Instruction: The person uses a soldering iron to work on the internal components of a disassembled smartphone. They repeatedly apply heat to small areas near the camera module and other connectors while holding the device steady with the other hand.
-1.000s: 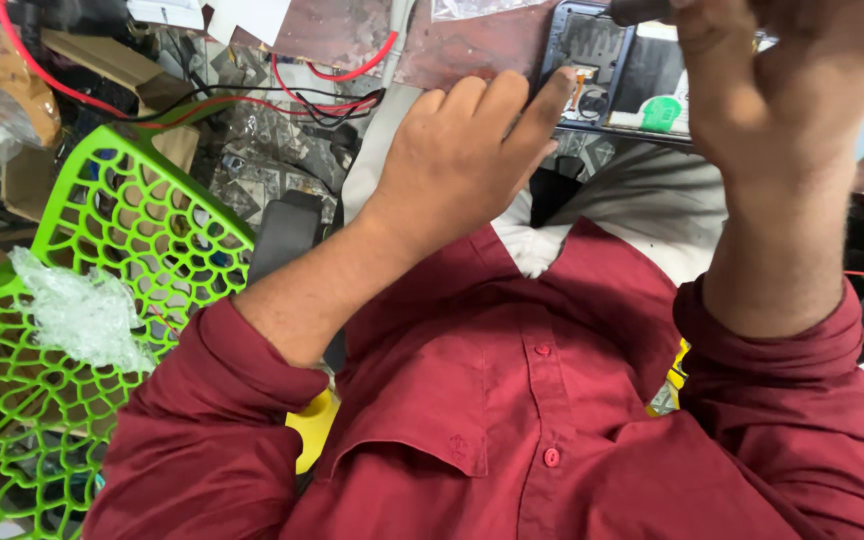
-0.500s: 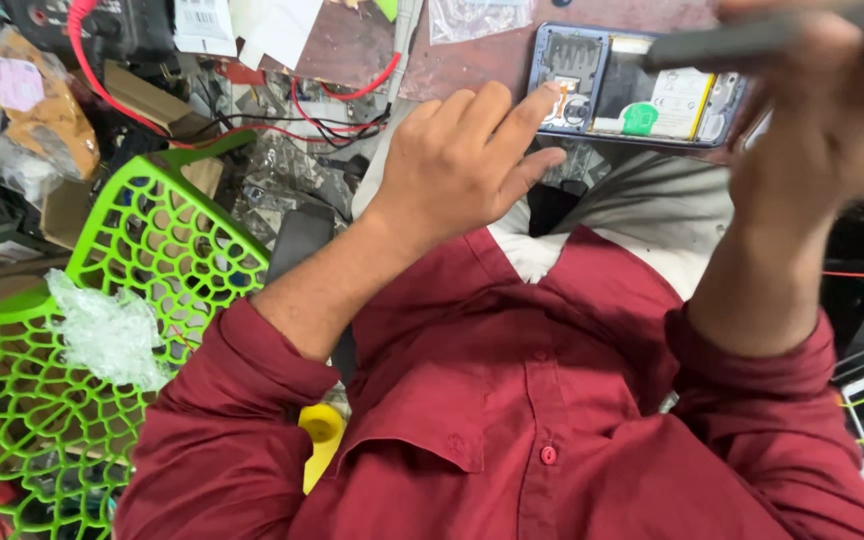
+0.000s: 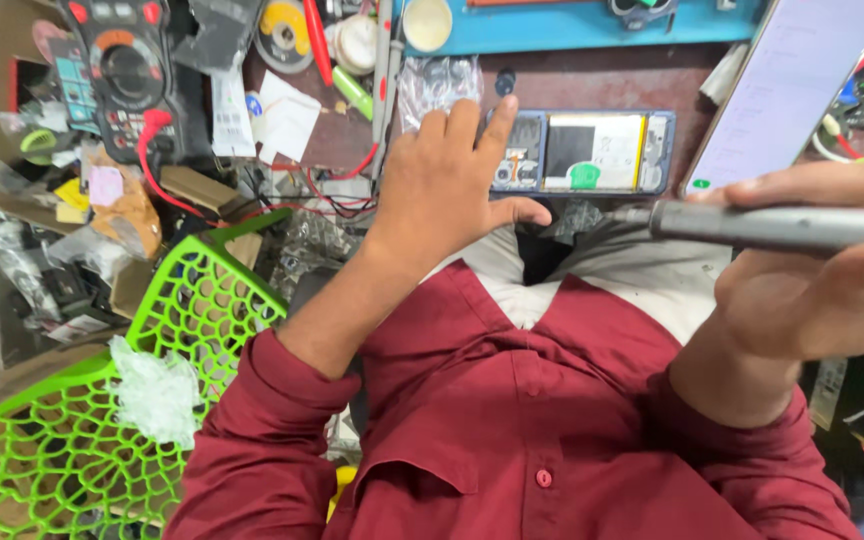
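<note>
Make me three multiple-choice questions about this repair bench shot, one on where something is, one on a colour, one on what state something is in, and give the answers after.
1. Where does the left hand rest?
A. on the open phone
B. on the green chair
C. on the multimeter

2. What colour is the person's shirt?
A. blue
B. dark red
C. yellow

3. In what state is the phone lying on the bench?
A. sealed in a box
B. folded shut
C. back cover off, insides showing

Answers:
1 A, the fingertips lie on the phone's left end by the camera area.
2 B, both sleeves and the buttoned front are dark red.
3 C, its battery and circuit parts are exposed, while the right hand holds a grey screwdriver nearby.
</note>
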Motion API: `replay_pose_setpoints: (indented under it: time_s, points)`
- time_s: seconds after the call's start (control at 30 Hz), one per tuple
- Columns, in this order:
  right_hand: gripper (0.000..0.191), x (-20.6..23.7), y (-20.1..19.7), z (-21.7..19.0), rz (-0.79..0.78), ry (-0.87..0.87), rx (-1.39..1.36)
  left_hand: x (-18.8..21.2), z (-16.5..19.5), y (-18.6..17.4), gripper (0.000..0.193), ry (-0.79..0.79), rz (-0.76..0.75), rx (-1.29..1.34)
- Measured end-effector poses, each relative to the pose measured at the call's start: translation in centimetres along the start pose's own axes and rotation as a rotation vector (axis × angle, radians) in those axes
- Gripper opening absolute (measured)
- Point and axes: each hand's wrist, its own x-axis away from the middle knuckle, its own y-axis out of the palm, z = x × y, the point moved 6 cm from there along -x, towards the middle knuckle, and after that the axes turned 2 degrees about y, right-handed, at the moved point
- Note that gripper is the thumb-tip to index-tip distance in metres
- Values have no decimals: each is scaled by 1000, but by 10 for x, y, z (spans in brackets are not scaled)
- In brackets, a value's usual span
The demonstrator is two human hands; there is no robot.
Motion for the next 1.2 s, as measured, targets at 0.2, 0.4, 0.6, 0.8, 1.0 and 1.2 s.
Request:
replay_pose_setpoints:
  time_s: [0.2, 0.4, 0.6, 0.8, 1.0, 1.2]
  points:
    - [57, 13, -3, 20, 160, 169, -64, -42, -9, -11, 24, -60, 184, 69]
    - [33, 31, 47, 60, -29, 216, -664, -106, -18, -4, 22, -30, 374, -35]
    - [27, 23, 77, 100, -109, -49, -693, -148, -32, 8, 26, -26, 278, 48]
    - [28, 13, 85, 129, -161, -81, -696, -166, -30, 28, 20, 124, 150, -69]
    - [28, 7, 82, 139, -292, -98, -706, -165, -30, 11, 18, 229, 236, -127]
    - [30, 8, 80, 138, -299, -124, -730, -171, -40, -4, 12, 106, 325, -187]
